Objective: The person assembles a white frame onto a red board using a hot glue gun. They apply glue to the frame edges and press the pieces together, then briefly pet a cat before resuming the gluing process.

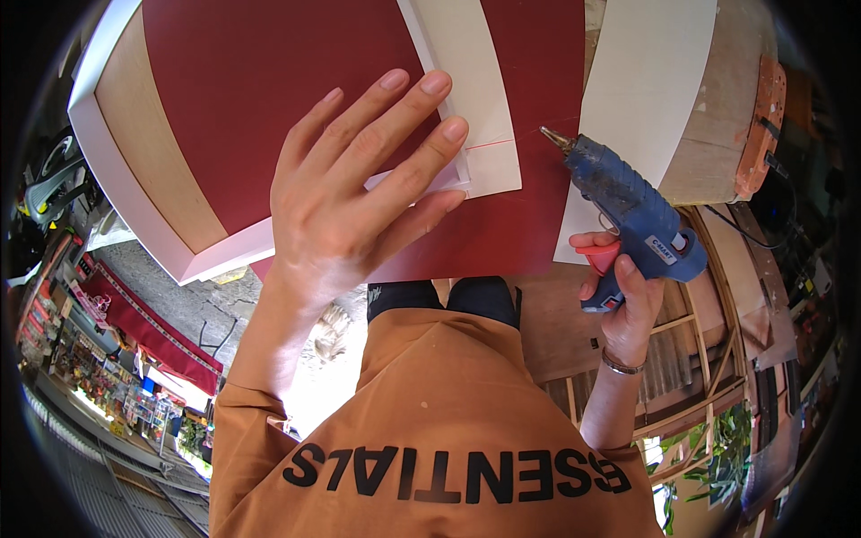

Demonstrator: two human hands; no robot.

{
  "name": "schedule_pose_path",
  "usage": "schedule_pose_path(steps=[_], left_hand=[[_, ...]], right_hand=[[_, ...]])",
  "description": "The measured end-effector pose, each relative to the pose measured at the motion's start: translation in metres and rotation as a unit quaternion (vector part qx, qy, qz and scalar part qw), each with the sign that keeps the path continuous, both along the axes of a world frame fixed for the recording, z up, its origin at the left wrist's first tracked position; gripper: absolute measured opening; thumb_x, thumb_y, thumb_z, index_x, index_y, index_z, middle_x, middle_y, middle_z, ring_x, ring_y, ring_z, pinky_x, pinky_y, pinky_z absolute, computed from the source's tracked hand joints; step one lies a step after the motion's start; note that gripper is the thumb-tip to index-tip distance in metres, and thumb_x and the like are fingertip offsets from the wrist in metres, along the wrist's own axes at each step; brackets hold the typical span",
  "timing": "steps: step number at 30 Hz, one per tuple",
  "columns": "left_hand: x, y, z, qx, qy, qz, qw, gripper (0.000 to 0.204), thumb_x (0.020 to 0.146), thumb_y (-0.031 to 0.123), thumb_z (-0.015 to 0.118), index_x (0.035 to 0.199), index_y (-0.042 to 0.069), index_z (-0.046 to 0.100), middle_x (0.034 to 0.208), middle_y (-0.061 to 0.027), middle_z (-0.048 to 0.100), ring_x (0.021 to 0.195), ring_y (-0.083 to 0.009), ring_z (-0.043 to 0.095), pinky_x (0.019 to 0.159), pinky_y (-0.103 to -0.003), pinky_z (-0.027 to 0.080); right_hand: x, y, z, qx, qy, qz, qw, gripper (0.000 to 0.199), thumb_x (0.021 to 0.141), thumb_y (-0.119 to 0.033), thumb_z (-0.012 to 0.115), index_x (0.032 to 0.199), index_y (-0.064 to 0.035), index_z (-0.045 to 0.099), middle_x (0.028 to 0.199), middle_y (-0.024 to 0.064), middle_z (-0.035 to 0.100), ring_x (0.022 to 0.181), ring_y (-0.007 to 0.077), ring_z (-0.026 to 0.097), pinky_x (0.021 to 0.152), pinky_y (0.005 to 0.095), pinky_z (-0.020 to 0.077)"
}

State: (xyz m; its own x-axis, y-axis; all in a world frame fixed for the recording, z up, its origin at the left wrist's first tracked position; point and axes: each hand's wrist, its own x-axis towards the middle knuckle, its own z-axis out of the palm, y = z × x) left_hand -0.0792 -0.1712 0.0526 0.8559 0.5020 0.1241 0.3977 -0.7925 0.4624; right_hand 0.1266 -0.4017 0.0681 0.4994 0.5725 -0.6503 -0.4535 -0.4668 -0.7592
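Note:
My left hand (327, 202) is spread flat, palm down, over the near right corner of a white-edged frame (224, 249). Its fingertips reach the white rim, but the hand hides whether they press on it. Inside the frame lies a dark red panel (278, 72). A cream strip (489, 108) with a thin red line runs along the rim's outer side. To the right, my right hand (635, 300) grips a blue glue gun (628, 188) by its handle, fingers at the red trigger. The metal nozzle points up and left, above a dark red sheet (538, 206).
A long white strip (637, 99) lies under and beyond the glue gun. Farther right are a worn board (717, 134), an orange-brown piece (762, 125) and a dark cable (749, 238). Wooden framing stands below at right. Cluttered shelves (108, 377) fill the left.

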Motion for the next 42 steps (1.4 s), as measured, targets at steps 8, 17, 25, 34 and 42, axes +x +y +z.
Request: schedule_pose_path(steps=[8,17,25,34,42], left_hand=[[0.001,-0.001,0.004,0.006,0.018,-0.002,1.000,0.055,0.073,0.030,0.085,0.125,0.019,0.073,0.136,-0.0077,0.066,0.127,-0.0272,0.062,0.104,-0.042,0.047],[0.000,0.001,0.001,0.003,0.002,0.000,1.000,0.053,0.072,0.031,0.086,0.122,0.020,0.074,0.134,-0.0083,0.068,0.127,-0.0274,0.062,0.104,-0.043,0.047],[0.001,0.000,-0.002,0.001,-0.009,0.001,1.000,0.050,0.075,0.032,0.084,0.122,0.021,0.073,0.135,-0.0058,0.066,0.126,-0.0271,0.062,0.103,-0.043,0.047],[0.001,0.001,0.000,-0.010,-0.014,-0.003,1.000,0.051,0.072,0.027,0.086,0.120,0.016,0.075,0.132,-0.0131,0.068,0.126,-0.0306,0.063,0.105,-0.044,0.046],[0.005,0.000,0.000,-0.014,-0.011,-0.006,1.000,0.052,0.071,0.024,0.087,0.120,0.012,0.075,0.133,-0.0164,0.067,0.126,-0.0336,0.062,0.106,-0.046,0.045]], right_hand=[[-0.001,0.002,0.001,-0.005,-0.010,0.004,1.000,0.040,0.096,-0.026,0.060,0.119,0.0063,0.060,0.106,0.0275,0.071,0.056,0.0143,0.063,0.051,0.0234,0.0525],[0.000,0.001,0.000,0.005,0.002,0.002,1.000,0.040,0.097,-0.025,0.061,0.122,0.0057,0.058,0.107,0.0281,0.070,0.058,0.0135,0.063,0.052,0.0228,0.0530],[0.007,-0.005,0.000,0.021,0.033,-0.009,0.999,0.050,0.094,-0.021,0.067,0.133,0.0051,0.050,0.107,0.0249,0.071,0.085,0.0197,0.072,0.054,0.0249,0.0549],[0.047,0.005,0.004,-0.007,-0.128,-0.081,0.988,0.039,0.097,-0.021,0.064,0.124,0.0055,0.056,0.102,0.0224,0.073,0.056,0.0114,0.060,0.051,0.0236,0.0511],[0.072,0.022,0.020,-0.096,-0.347,-0.020,0.933,0.034,0.093,-0.015,0.072,0.120,0.0031,0.061,0.103,0.0136,0.075,0.068,0.0084,0.065,0.055,0.0197,0.0489]])
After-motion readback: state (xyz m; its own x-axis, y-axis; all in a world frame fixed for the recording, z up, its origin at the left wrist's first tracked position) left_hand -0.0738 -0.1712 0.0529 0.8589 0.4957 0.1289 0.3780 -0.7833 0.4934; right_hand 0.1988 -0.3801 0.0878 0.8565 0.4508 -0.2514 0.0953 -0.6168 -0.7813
